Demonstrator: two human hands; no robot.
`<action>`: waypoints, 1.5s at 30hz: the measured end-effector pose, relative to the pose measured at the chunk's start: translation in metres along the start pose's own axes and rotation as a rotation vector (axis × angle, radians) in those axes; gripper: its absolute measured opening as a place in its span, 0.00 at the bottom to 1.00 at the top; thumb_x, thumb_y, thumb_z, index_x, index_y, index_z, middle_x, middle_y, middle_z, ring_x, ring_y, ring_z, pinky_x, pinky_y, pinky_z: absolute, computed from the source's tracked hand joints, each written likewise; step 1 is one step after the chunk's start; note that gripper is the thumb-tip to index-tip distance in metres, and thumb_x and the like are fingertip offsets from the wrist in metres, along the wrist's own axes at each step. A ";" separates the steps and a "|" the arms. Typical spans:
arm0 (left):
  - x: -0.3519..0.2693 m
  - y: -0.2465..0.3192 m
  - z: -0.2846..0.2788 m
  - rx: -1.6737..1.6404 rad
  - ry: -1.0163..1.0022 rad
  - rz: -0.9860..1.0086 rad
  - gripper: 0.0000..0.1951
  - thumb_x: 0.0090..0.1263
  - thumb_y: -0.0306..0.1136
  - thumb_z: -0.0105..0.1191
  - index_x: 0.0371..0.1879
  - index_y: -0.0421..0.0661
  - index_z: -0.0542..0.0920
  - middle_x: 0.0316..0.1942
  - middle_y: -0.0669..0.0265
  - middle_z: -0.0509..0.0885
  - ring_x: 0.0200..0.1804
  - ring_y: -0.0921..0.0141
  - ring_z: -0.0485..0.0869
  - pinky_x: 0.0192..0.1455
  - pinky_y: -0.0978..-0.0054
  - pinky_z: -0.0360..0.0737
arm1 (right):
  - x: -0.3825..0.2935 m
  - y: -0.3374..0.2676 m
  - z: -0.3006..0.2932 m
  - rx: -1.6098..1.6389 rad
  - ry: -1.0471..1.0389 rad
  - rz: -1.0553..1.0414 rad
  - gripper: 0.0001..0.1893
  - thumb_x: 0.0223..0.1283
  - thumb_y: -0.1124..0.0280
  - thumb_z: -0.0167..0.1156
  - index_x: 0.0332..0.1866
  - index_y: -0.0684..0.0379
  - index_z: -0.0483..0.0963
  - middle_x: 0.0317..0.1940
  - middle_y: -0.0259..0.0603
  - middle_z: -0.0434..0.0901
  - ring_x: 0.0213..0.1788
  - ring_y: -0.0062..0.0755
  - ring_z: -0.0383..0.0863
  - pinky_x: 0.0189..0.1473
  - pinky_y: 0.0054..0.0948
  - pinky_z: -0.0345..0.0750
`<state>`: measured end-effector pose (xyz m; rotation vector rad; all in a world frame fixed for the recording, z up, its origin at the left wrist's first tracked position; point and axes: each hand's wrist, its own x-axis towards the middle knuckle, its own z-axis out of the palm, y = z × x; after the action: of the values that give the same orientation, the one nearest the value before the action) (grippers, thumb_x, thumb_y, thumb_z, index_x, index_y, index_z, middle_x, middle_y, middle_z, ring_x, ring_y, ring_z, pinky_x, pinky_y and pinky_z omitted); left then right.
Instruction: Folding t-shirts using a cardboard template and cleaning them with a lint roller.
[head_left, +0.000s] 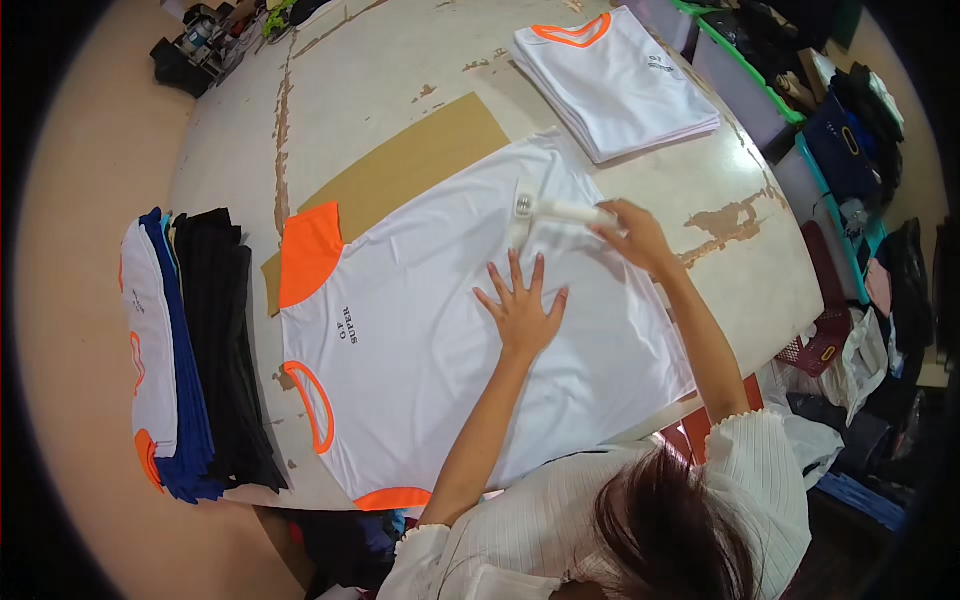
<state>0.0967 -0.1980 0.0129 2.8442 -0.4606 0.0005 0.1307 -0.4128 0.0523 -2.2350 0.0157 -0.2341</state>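
A white T-shirt (427, 330) with orange sleeves and an orange neckband lies spread across the table, its collar toward the left. Small dark printing marks its chest. My left hand (523, 315) rests flat on the shirt body with the fingers spread. My right hand (637, 234) grips the handle of a white T-shaped hand tool (524, 210), which looks like a lint brush or roller. The tool's head is on the shirt's far side, just beyond my left fingertips. Slight blur covers the right hand and the handle.
A tan board (420, 161) lies partly under the shirt. Folded white shirts (615, 90) are stacked at the table's far right. Folded dark, blue and white garments (187, 352) line the left edge. Crates of clothing (750, 67) stand to the right of the worn table (375, 60).
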 end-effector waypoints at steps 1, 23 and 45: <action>0.000 0.001 -0.003 -0.005 -0.032 -0.012 0.32 0.64 0.58 0.39 0.66 0.61 0.56 0.70 0.58 0.44 0.69 0.45 0.37 0.59 0.32 0.32 | -0.004 0.007 -0.001 -0.001 0.008 0.001 0.20 0.51 0.55 0.61 0.44 0.58 0.75 0.34 0.41 0.79 0.31 0.37 0.76 0.36 0.32 0.74; -0.001 0.005 0.000 0.028 0.008 -0.005 0.32 0.63 0.58 0.39 0.66 0.61 0.56 0.70 0.59 0.42 0.69 0.45 0.37 0.59 0.32 0.35 | -0.034 0.017 -0.024 -0.062 0.228 0.339 0.22 0.50 0.51 0.60 0.44 0.58 0.76 0.34 0.46 0.80 0.35 0.40 0.80 0.37 0.32 0.74; -0.127 -0.091 -0.054 -0.298 0.264 -0.564 0.40 0.60 0.45 0.52 0.68 0.48 0.47 0.70 0.56 0.44 0.71 0.56 0.38 0.64 0.41 0.29 | -0.139 -0.056 0.047 0.035 -0.092 -0.213 0.16 0.47 0.56 0.62 0.36 0.56 0.77 0.29 0.39 0.78 0.33 0.41 0.77 0.36 0.36 0.72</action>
<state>0.0061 -0.0615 0.0365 2.5290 0.3697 0.1816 -0.0015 -0.3281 0.0448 -2.2099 -0.2749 -0.2447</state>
